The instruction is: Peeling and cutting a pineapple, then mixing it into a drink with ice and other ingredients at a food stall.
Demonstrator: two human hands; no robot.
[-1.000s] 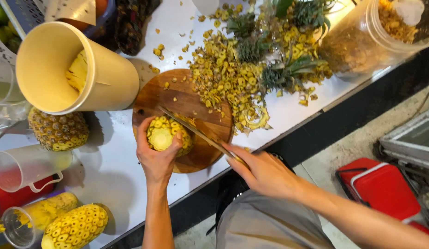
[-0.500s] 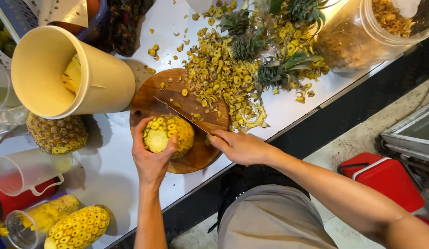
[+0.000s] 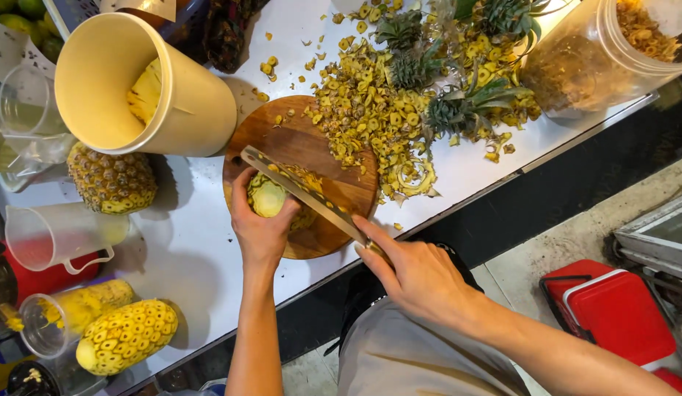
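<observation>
Right hand fingers wrapped tight on handle of long steel knife, blade laid across peeled yellow pineapple, left hand fingers curled gripping it on round wooden cutting board, cream plastic bucket beyond.

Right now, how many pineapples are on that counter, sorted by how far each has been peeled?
Unpeeled pineapple: 1
Peeled pineapple lying bare on the counter: 1
Peeled pineapple inside the clear cup: 1
Pineapple being cut on the round wooden board, held by the left hand under the knife in the right hand: 1
Total: 4
</observation>
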